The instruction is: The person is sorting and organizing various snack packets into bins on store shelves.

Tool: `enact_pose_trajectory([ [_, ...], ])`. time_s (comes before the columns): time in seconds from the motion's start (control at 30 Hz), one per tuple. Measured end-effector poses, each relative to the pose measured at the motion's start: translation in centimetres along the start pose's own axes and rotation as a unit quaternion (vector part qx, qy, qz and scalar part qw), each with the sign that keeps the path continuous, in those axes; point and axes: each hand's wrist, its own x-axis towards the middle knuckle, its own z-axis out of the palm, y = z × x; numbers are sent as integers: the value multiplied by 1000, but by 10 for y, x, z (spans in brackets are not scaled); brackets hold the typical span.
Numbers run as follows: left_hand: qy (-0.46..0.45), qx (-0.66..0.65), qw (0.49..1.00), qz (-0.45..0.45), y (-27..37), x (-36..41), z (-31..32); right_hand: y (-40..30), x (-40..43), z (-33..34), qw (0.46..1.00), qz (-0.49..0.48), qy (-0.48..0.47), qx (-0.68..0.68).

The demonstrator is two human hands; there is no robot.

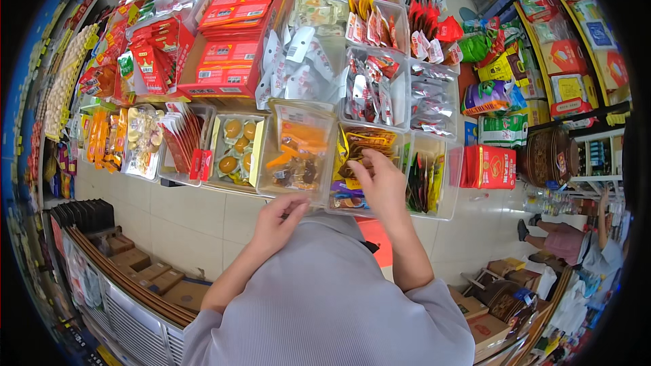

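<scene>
My right hand (pixel 379 183) reaches over a clear plastic bin of yellow and brown snack packets (pixel 370 138), thumb and forefinger near the packets; whether it touches one I cannot tell. Purple packets (pixel 349 198) lie at the near end of that bin. My left hand (pixel 279 223) rests at the near edge of the neighbouring clear bin (pixel 325 183), fingers curled, with nothing seen in it. That bin holds orange packets (pixel 300 134) and dark wrapped snacks (pixel 304 173). Left of it, a bin holds packed brown eggs (pixel 234 128). To the right stand dark and yellow-green upright packets (pixel 424 175).
Behind are a red carton of packets (pixel 229 56) and bins of silver pouches (pixel 305 61). A red bag (pixel 488 166) and a brown barrel (pixel 549 155) stand right. Cardboard boxes (pixel 129 259) lie lower left. Another person (pixel 564 244) is in the aisle at far right.
</scene>
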Motion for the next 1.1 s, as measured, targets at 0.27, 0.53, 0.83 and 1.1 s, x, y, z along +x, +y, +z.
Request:
enact_pose_trajectory([
  [0.27, -31, 62, 996, 61, 5, 9, 12, -4, 19, 38, 966, -107, 109, -210],
  [0.53, -92, -248, 963, -53, 13, 23, 6, -16, -20, -30, 930, 22, 98, 353],
  [0.83, -47, -370, 924, -89, 27, 22, 8, -2, -25, -7, 892, 129, 8, 432],
  [1.1, 31, -105, 994, -1, 37, 31, 10, -11, -58, 16, 968, -230, 91, 36],
])
